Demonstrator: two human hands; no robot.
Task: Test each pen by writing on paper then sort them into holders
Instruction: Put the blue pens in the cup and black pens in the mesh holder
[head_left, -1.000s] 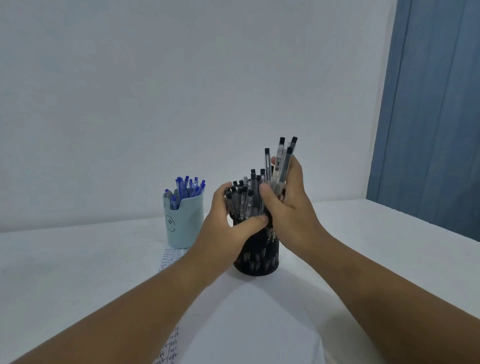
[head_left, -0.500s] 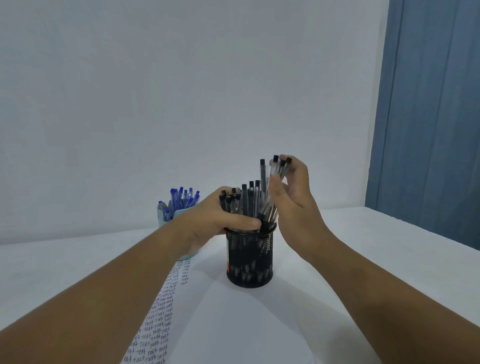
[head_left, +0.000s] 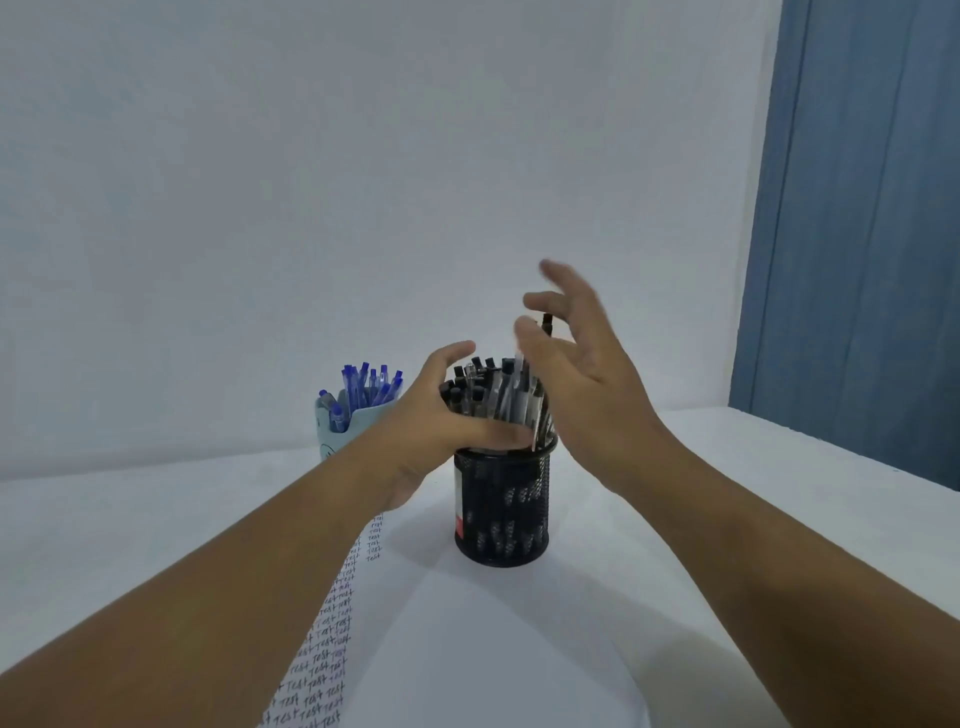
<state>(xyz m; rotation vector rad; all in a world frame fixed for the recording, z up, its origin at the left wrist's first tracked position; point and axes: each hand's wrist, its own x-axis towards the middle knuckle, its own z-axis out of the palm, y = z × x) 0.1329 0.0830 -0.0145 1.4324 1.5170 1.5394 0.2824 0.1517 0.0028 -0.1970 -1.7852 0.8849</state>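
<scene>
A black mesh holder (head_left: 501, 512) stands on the paper at the middle of the table, packed with black pens (head_left: 488, 397). My left hand (head_left: 441, 415) grips the bundle of black pens just above the holder's rim, thumb in front and fingers behind. My right hand (head_left: 576, 374) hovers at the right side of the bundle, fingers spread, blurred and holding nothing. One pen top sticks up behind its fingers. A light blue holder (head_left: 330, 434) with blue pens (head_left: 370, 387) stands behind my left wrist, partly hidden.
A white sheet of paper (head_left: 467, 639) lies under the black holder, with columns of handwritten "test" along its left edge. The white table (head_left: 779, 493) meets a white wall at the back. A blue curtain (head_left: 857, 234) hangs at the right.
My right hand lowered the few black pens it held into the black holder, let them go and spread its fingers. My left hand stayed round the pen bundle.
</scene>
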